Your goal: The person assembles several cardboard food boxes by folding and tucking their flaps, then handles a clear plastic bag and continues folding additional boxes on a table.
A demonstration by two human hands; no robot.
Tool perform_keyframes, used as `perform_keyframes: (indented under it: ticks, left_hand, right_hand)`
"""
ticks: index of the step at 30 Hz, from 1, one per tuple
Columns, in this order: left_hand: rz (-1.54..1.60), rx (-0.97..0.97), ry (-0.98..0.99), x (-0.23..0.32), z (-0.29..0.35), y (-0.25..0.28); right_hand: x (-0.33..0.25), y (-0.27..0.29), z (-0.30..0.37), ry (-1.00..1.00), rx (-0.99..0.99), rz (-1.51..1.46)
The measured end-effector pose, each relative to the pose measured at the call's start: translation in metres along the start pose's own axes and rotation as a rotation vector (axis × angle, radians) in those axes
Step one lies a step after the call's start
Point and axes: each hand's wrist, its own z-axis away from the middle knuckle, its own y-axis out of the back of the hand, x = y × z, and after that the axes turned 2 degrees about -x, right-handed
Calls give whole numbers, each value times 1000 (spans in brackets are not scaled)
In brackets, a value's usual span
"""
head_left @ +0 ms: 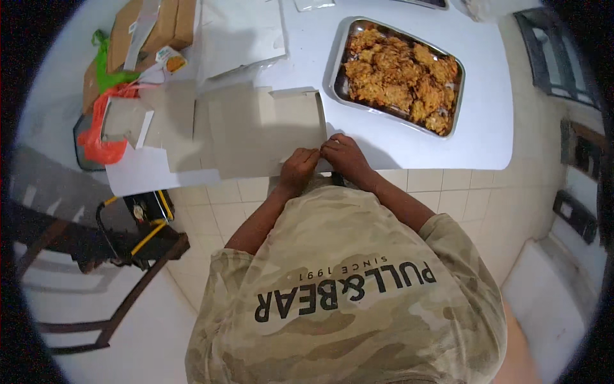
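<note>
A grey cardboard box point(236, 128), partly folded with some low walls raised, lies along the near edge of the white table. My left hand point(299, 169) is closed at its near right corner, fingers bent over the card. Right beside it, my right hand point(345, 157) pinches the same corner, and the fingertips of both hands almost meet. The exact fold between the fingers is hidden. Beyond my right hand stands a metal tray point(337, 80) heaped with golden-brown fried pieces point(403, 73).
At the far left are brown cardboard boxes point(176, 29), a red plastic bag point(105, 150) and a green bag point(105, 70). A stack of flat sheets in clear plastic point(240, 38) lies behind the box. A dark wooden chair point(137, 291) stands left of me.
</note>
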Motion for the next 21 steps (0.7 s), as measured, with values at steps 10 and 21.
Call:
perform_keyframes:
  ticks: [10,21]
  left_hand:
    - [44,-195,121,-5,-13,2]
    - [103,-351,41,-25,-8,5]
  right_hand:
    - [4,14,-5,68,-50,94]
    - [0,35,-48,-172,-255,-19]
